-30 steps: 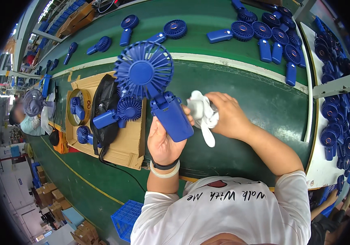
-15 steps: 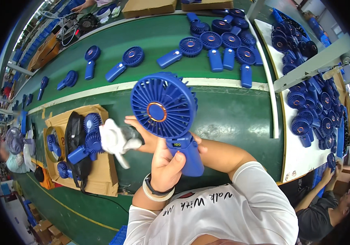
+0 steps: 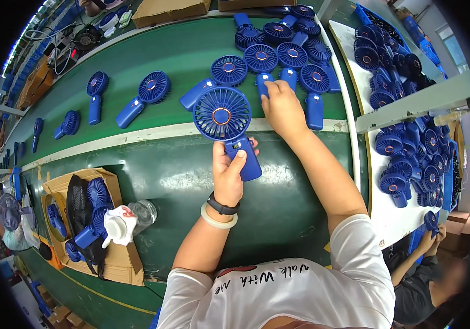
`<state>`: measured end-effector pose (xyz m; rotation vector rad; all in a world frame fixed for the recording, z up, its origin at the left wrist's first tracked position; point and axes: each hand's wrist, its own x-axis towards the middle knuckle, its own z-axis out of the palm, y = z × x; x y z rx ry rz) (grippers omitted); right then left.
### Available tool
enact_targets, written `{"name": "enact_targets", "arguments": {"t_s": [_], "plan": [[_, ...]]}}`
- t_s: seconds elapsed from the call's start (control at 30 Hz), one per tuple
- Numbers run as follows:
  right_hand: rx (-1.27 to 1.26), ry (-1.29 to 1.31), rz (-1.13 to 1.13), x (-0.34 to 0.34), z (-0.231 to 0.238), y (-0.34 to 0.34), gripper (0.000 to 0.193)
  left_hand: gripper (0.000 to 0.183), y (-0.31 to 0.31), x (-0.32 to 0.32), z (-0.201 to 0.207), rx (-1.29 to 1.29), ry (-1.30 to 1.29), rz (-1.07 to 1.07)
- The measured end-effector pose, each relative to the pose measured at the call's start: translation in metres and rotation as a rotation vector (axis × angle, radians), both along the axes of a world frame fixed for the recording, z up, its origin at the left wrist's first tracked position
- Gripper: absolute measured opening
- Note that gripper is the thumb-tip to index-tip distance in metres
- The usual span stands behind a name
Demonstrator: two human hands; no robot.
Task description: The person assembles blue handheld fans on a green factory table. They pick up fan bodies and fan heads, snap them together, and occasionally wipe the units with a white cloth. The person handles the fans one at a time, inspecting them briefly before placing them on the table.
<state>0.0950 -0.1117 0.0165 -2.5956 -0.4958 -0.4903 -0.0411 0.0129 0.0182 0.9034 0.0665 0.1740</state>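
My left hand (image 3: 227, 174) is closed around the handle of a blue handheld fan (image 3: 222, 114), its round grille upright and a small lit display below it. My thumb lies on the handle's front, just under that display. Stretched over the green belt, my right hand (image 3: 285, 112) has its fingers bent around the handle of another blue handheld fan (image 3: 261, 58) lying there; the fingertips are partly hidden. Several more fans crowd around it, one (image 3: 315, 79) just to the right. A clear bottle (image 3: 145, 213) with a white cloth (image 3: 119, 225) over its end is on the table to my left.
A cardboard tray (image 3: 131, 257) at left holds fans, a black pouch and a tape roll. More fans lie spaced along the belt (image 3: 185, 49). At right, a white board (image 3: 380, 219) bears a heap of fans, beside a metal post (image 3: 421, 98) and another person (image 3: 426, 285).
My right hand has left the cloth-covered bottle at left and moved across to a fan on the belt. My left hand's fan now sits lower and farther from the camera.
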Motion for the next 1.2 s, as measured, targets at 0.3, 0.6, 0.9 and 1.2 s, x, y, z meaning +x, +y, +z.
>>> {"name": "enact_targets", "arguments": {"t_s": [0.3,0.6,0.9,1.2], "plan": [[-0.254,0.183,-0.192,0.022,0.002,0.041,0.066,0.038,0.019,0.006,-0.013,-0.051,0.080,-0.058],[2.109,1.311,0.682,-0.016,0.021,0.001,0.061,0.040,0.017,0.007,-0.012,-0.051,0.020,0.008],[1.923,1.375,0.816,-0.060,0.008,-0.006,0.065,0.044,0.019,0.007,-0.016,-0.074,-0.032,-0.018],[1.887,1.295,0.816,-0.057,0.005,-0.002,0.057,0.040,0.020,0.007,-0.018,-0.119,-0.004,-0.004]]}}
